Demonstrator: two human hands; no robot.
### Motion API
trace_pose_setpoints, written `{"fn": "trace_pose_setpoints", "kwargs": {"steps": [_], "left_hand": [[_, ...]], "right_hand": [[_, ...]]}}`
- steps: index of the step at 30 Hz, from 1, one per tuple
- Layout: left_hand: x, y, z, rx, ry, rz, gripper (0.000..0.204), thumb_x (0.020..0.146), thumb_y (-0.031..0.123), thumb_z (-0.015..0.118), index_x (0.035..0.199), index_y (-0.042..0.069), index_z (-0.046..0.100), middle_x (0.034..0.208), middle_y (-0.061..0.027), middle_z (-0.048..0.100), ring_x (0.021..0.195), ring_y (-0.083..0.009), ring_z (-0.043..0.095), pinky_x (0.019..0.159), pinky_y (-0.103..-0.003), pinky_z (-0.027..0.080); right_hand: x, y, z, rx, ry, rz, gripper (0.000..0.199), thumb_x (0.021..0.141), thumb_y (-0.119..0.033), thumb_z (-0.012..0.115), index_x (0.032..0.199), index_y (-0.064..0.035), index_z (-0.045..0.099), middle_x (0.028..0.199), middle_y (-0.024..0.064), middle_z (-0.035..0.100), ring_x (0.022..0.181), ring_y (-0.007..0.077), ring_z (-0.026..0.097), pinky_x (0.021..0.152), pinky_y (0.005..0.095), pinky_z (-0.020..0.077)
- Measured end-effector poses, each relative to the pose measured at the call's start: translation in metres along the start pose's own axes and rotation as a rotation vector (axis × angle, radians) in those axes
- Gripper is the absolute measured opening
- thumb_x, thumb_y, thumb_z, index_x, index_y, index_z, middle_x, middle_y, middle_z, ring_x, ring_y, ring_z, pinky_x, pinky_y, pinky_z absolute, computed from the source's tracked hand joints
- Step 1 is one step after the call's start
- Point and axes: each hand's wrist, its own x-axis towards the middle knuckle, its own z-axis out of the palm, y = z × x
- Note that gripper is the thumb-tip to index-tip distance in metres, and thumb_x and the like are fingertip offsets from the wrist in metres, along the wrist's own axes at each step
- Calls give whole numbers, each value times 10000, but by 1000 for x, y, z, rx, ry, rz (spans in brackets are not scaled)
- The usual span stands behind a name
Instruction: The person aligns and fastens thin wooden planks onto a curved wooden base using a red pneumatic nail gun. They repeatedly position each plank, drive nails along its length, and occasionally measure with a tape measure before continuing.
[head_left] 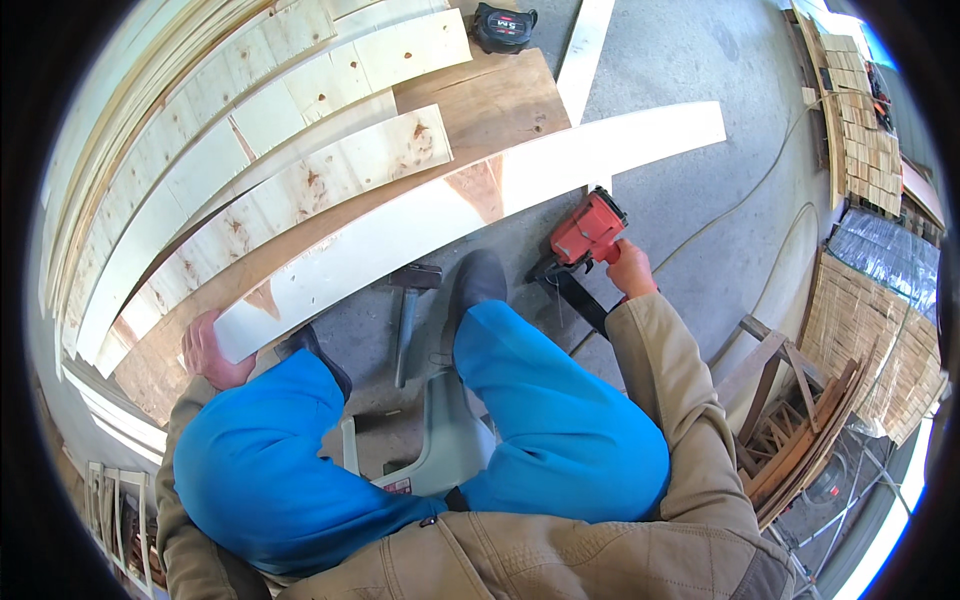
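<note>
Left hand (208, 352) grips pale board (450, 205); right hand (630, 268) holds red nailer (587, 228).

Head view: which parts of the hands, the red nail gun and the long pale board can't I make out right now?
- Left hand: fingertips hidden under the end of the long pale wooden board.
- Red nail gun: its nose is hidden under the board's edge, contact point unseen.
- Right hand: fingers wrap the gun's grip; trigger finger not visible.
- Hammer: handle end partly hidden by the blue trouser knee.

Long pale board (470, 205) lying flat; red nail gun (586, 232) upright beside it.
</note>
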Motion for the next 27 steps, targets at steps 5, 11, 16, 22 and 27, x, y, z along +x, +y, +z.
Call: {"fn": "trace_pose_setpoints", "kwargs": {"steps": [5,11,16,22,27], "left_hand": [[-2,-5,1,-44,-12,3,679,676,218,860,1291,48,627,1157,-161,680,1024,-419,669,913,-507,518],[0,1,1,-14,21,-16,682,665,235,851,1279,33,632,1145,-167,682,1008,-420,669,898,-509,517],[3,-2,-6,-44,-37,0,671,668,197,852,1282,36,632,1149,-173,679,1010,-421,666,895,-506,515],[0,-9,-8,-58,-73,25,687,683,173,856,1309,29,609,1178,-179,663,1035,-421,654,898,-512,511],[-5,-16,-9,-66,-82,39,701,707,201,873,1320,12,592,1190,-201,652,1041,-435,644,899,-524,509]], "right_hand": [[5,1,5,-5,-15,-21,446,712,-75,819,1142,-53,702,1059,226,760,1056,424,724,910,484,577],[-1,-12,-8,-29,-20,-73,328,758,-72,764,1081,-45,717,1047,232,762,1039,427,727,908,488,578],[-21,-33,-39,7,-118,4,273,730,-97,753,993,-28,734,994,225,762,1005,426,730,875,484,582],[-69,-64,-57,-10,-89,-77,309,697,-102,746,998,-33,737,985,227,754,987,436,722,864,477,584],[-108,-84,-48,54,-119,-127,344,696,-103,746,1034,-42,724,1010,246,735,1003,459,702,883,501,580]]}}
